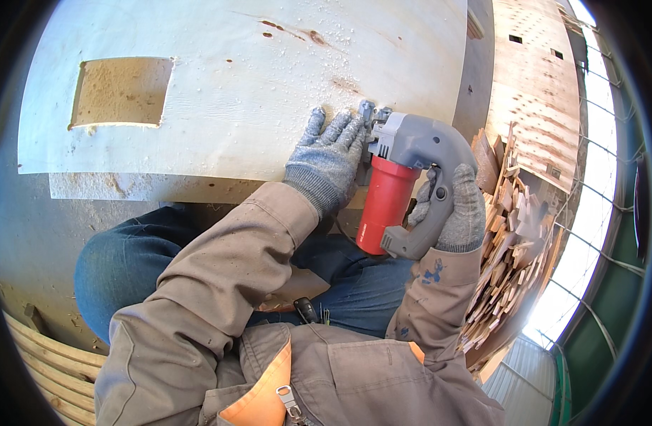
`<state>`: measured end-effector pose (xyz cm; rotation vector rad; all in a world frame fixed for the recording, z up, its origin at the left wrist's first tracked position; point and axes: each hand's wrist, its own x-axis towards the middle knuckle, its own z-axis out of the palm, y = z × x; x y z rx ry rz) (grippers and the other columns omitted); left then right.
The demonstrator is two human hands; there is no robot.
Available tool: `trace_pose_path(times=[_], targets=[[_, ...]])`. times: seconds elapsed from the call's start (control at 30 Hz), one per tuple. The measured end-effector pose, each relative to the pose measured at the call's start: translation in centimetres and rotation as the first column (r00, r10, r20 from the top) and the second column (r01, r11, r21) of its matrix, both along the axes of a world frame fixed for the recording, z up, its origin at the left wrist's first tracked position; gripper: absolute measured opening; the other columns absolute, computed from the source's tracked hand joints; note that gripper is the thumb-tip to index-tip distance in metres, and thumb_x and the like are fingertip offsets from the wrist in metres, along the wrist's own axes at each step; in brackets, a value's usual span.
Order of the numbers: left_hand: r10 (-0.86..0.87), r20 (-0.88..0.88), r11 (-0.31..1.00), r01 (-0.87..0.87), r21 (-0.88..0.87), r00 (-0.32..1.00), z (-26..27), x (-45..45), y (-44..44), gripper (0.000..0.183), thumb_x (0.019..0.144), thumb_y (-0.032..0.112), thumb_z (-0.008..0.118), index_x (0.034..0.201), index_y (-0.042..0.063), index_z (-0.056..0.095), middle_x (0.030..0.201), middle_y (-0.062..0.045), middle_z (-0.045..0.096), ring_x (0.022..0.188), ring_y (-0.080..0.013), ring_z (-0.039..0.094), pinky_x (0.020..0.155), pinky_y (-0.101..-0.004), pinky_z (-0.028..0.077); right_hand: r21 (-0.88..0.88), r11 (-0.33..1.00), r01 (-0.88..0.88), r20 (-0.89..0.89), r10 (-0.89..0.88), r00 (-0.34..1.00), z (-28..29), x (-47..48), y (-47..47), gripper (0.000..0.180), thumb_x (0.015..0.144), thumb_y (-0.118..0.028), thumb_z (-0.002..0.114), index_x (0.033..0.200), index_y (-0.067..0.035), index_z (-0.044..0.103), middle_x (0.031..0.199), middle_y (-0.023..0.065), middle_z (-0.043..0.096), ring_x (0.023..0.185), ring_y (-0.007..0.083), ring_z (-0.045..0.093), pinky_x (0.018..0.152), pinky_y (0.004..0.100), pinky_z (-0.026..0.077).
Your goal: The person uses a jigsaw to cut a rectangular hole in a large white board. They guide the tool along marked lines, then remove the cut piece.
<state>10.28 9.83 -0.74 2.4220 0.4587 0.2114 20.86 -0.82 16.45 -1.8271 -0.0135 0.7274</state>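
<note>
My right hand [467, 207], in a grey knit glove, grips the rear handle of a red and grey jigsaw [392, 205]. The saw's front end and metal shoe rest at the near part of a pale plywood sheet [241, 101]; its blade is hidden. Flat on the sheet, just left of the shoe, lies my left hand [326, 154] in a matching glove, fingers a little spread. Sawdust [326, 58] is scattered beyond the fingertips. A rectangular cutout [121, 93] opens through the sheet at the left, with a brown dusty surface showing below.
Another board [118, 186] shows under the sheet's near edge. At the right stands a heap of thin wood offcuts [517, 234]; behind it lies a plywood panel [536, 90] with small square holes. Timber strips [54, 367] lie at lower left. My bent knee [113, 277] is close to the sheet.
</note>
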Motion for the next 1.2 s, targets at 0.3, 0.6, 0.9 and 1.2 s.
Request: trace_pose_path(times=[0.3, 0.6, 0.9, 1.2], targets=[[0.044, 0.032, 0.999, -0.044, -0.002, 0.999, 0.0, 0.4, -0.1, 0.066, 0.095, 0.038, 0.055, 0.151, 0.003, 0.045, 0.158, -0.017, 0.044, 0.148, -0.0309, 0.039, 0.126, -0.0566, 0.011, 0.032, 0.999, 0.025, -0.04, -0.024, 0.999, 0.0, 0.3, 0.2, 0.039, 0.096, -0.035, 0.071, 0.115, -0.002, 0.061, 0.088, 0.0077, 0.065, 0.062, 0.0179, 0.063, 0.043, 0.0313, 0.053], [0.082, 0.092, 0.997, -0.081, -0.012, 0.992, 0.4, 0.7, 0.3, 0.068, 0.092, 0.035, 0.057, 0.15, 0.002, 0.045, 0.157, -0.018, 0.045, 0.147, -0.0309, 0.04, 0.126, -0.0562, 0.012, 0.027, 1.0, -0.007, -0.051, 0.008, 0.999, 0.2, 0.9, 0.4, 0.039, 0.097, -0.036, 0.071, 0.116, -0.003, 0.061, 0.089, 0.0075, 0.065, 0.065, 0.017, 0.063, 0.044, 0.0303, 0.053], [0.085, 0.085, 0.996, -0.081, -0.046, 0.993, 0.5, 1.3, 0.1, 0.068, 0.091, 0.036, 0.057, 0.15, 0.002, 0.045, 0.156, -0.019, 0.045, 0.147, -0.032, 0.041, 0.125, -0.0561, 0.013, 0.008, 1.0, -0.03, -0.078, 0.031, 0.996, 0.7, 1.4, 0.6, 0.041, 0.097, -0.04, 0.069, 0.114, -0.003, 0.06, 0.085, 0.0133, 0.067, 0.049, 0.0214, 0.06, 0.041, 0.0327, 0.051], [0.053, 0.009, 0.999, -0.053, -0.001, 0.999, 0.1, 1.1, 0.5, 0.079, 0.088, 0.043, 0.064, 0.153, 0.005, 0.041, 0.159, -0.017, 0.04, 0.15, -0.0325, 0.035, 0.125, -0.0567, 0.012, -0.061, 0.997, -0.056, -0.099, 0.05, 0.994, -0.6, 2.2, 0.6, 0.039, 0.099, -0.04, 0.066, 0.108, -0.003, 0.062, 0.079, 0.0143, 0.066, 0.047, 0.021, 0.06, 0.039, 0.0312, 0.05]])
